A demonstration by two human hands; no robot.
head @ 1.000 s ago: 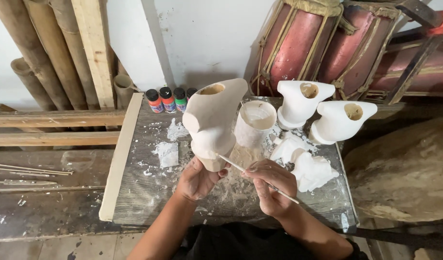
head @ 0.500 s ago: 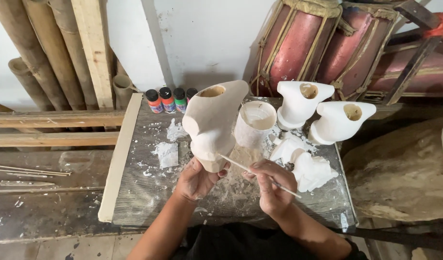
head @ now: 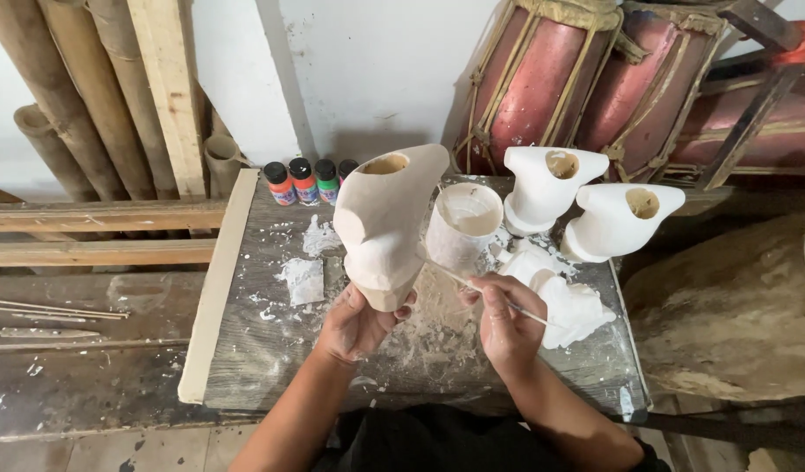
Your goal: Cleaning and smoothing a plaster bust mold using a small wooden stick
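Grey, plaster-spattered table [head: 271,367] against a white wall, red drums [head: 542,79] behind. Near the front edge, left hand [head: 354,322] cupped under a pale carved figure [head: 386,223], fingers wrapped round its base, held upright. Right hand [head: 505,319] just beside, fingers pinched shut on a thin stick [head: 472,286], tip apparently touching the figure. White cup [head: 462,225] mid-table; two white figures [head: 586,205] toward the back right corner; paint bottles [head: 308,180] along the back edge.

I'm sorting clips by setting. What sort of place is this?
Most likely a small craft workshop. The left hand holds a carved, white-coated figure over a paint-spattered worktable, the right hand holds a thin stick, and small paint bottles and bamboo poles stand behind.
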